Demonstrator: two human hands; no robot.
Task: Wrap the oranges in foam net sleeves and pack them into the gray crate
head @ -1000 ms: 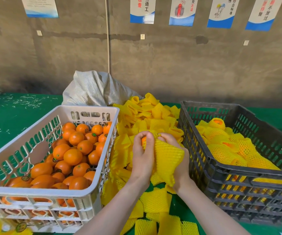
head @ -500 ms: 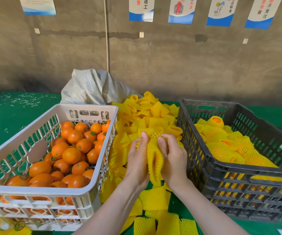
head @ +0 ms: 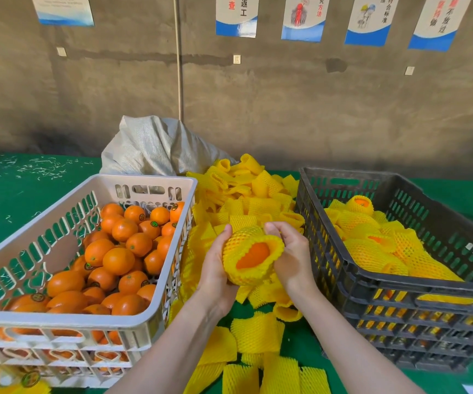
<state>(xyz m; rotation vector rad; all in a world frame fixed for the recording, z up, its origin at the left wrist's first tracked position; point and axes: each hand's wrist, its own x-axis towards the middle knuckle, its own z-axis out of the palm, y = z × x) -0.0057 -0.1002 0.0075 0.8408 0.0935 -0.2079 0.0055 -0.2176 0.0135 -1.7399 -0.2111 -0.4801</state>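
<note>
The sleeve (head: pixel 242 237) covers the orange (head: pixel 253 255) only partly; the near side is bare at the open end. If I loosen my hold now, I think the net could slide back off, or the fruit could fall on the loose sleeves (head: pixel 258 336) below. My left hand (head: pixel 215 270) grips it from the left and my right hand (head: pixel 293 257) from the right, fingers curled on the net. It is just left of the gray crate (head: pixel 417 291), not inside.
</note>
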